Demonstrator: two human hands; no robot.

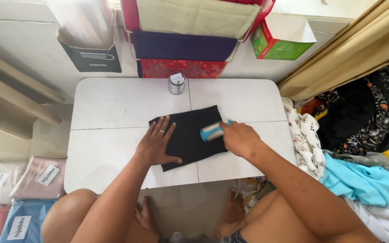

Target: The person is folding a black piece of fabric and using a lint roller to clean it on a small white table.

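Head view looks straight down on a low white table with the person's bare legs at 6 o'clock. A black cloth lies flat near the table's middle, tilted slightly, its lower corner reaching toward the front edge. The left hand lies palm down on the cloth's 9 o'clock edge, fingers spread, a ring on one finger, thumb stretched along the cloth's lower part. The right hand comes in from 3 o'clock, fingers closed round the handle of a lint roller; its blue-and-white head rests on the cloth just at the hand's 9 o'clock side.

At 12 o'clock on the table stands a small glass jar, well apart from the cloth. Beyond it, against the wall, are stacked folded fabrics in cream, purple and red, with a dark open box at 11 o'clock and a green carton at 1 o'clock. A heap of clothes, black, patterned, turquoise and white, fills the floor at 3 o'clock beside a tan curtain. Bagged fabrics in pink and blue lie at 8 o'clock.
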